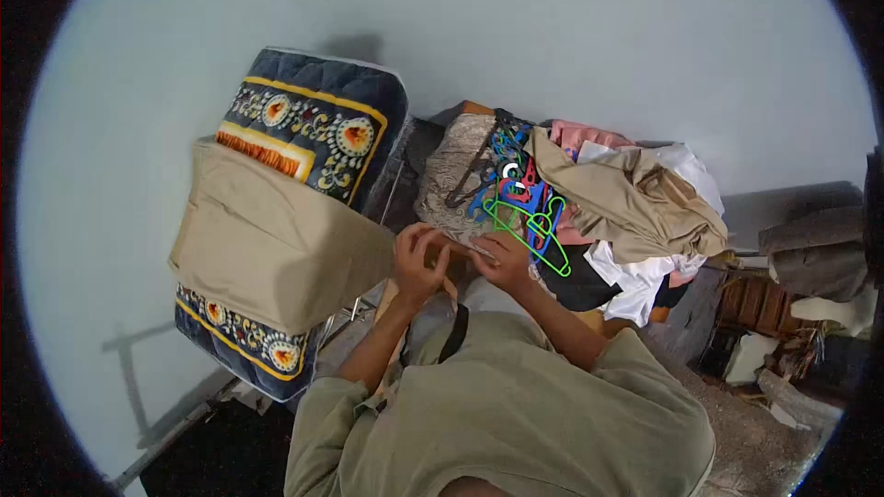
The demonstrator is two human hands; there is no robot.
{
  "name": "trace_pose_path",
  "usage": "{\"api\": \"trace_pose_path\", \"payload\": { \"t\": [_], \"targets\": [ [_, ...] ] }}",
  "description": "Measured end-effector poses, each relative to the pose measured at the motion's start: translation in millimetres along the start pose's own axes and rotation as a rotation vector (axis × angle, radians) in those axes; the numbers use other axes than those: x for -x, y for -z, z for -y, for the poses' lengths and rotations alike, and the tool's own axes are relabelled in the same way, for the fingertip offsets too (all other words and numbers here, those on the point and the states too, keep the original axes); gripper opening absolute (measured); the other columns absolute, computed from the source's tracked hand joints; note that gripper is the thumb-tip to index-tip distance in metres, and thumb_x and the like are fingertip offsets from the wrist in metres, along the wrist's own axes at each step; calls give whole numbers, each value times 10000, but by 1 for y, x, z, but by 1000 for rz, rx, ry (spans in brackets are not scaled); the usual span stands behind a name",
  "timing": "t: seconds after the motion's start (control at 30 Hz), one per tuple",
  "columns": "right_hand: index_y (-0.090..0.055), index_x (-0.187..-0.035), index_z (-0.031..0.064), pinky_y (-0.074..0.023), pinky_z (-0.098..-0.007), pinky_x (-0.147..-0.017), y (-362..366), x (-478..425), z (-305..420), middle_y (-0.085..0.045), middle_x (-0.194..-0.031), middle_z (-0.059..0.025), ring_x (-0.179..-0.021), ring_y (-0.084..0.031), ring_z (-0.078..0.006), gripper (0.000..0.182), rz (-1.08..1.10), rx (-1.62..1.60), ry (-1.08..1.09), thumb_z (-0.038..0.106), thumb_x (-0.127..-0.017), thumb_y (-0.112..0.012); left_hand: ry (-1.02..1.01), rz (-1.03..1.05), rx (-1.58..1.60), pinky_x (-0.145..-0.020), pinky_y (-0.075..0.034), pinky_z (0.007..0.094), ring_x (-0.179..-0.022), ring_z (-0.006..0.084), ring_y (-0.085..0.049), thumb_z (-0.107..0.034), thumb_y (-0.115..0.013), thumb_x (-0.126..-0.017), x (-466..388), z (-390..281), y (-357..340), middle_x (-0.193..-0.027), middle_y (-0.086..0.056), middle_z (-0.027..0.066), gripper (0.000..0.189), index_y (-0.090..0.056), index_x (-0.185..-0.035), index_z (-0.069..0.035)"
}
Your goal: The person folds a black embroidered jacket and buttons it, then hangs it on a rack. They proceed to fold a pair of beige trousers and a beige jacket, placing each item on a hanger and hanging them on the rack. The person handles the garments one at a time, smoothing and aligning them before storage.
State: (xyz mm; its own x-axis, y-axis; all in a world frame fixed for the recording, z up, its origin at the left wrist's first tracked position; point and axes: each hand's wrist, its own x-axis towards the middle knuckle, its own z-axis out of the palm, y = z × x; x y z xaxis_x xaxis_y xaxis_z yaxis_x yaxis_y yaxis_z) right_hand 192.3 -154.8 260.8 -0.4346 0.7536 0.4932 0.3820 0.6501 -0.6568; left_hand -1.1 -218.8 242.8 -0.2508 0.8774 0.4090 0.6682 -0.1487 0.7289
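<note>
My left hand and my right hand are close together in front of my body, fingers bent, at the near edge of a patterned grey-brown cloth. Both touch the cloth's edge or something thin there; what lies between the fingers is too small to tell. Right of my right hand lies a bright green plastic clothes hanger, with blue, red and black hangers heaped beyond it. To the left, a beige cloth is draped over a thick dark folded quilt or mat with a floral border.
Crumpled beige clothing lies on the right over pink and white garments, beside a black cloth. Thin metal legs show under the folded quilt. A wall stands behind. Mixed clutter covers the floor at the far right.
</note>
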Motion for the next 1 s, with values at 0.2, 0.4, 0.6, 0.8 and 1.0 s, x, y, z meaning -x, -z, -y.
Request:
{"api": "trace_pose_path", "payload": {
  "t": [0.2, 0.4, 0.6, 0.8, 1.0],
  "targets": [
    [-731, -990, 68, -542, -361, -699, -21, 27, -98, -697, -906, -90, -790, -676, -281, 247, -130, 156, -262, 124, -758, -792, 83, 278, -111, -980, -407, 482, -1139, 323, -539, -186, -742, -835, -35, 37, -96, -1160, -562, 105, 279, -679, -1095, -104],
    [-745, -998, 100, -535, -341, -674, -122, 46, -193, -706, -866, -91, -755, -685, -251, 205, -79, 134, -663, 212, -827, -734, 357, 514, -298, -929, -471, 463, -1067, 332, -589, -197, -703, -862, -45, 143, -190, -1100, -631, 138, 249, -698, -1072, -63],
    [-739, -1062, 83, -544, -342, -651, -209, 67, -266, -732, -819, -112, -692, -692, -246, 292, 125, 116, -1059, 246, -820, -738, 652, 884, -435, -739, -544, 464, -904, 352, -684, -204, -651, -910, -68, 201, -236, -1001, -702, 161, 251, -695, -1099, -45],
    [-704, -960, -49, -470, -326, -465, -261, 77, -291, -683, -659, -101, -545, -634, -149, 281, -39, -554, -1488, 213, -856, -714, 575, 785, -492, -758, -543, 488, -873, 367, -690, -264, -633, -916, -28, 280, -261, -939, -721, 139, 235, -689, -1052, -81],
    [-686, -778, 22, -463, -282, -528, -261, 97, -277, -676, -671, -41, -576, -624, -133, 220, -84, -418, -1433, 218, -852, -752, 708, 827, -115, -713, -520, 423, -764, 310, -667, -209, -610, -916, 4, 299, -245, -869, -667, 158, 180, -647, -993, -51]
  ]
}}
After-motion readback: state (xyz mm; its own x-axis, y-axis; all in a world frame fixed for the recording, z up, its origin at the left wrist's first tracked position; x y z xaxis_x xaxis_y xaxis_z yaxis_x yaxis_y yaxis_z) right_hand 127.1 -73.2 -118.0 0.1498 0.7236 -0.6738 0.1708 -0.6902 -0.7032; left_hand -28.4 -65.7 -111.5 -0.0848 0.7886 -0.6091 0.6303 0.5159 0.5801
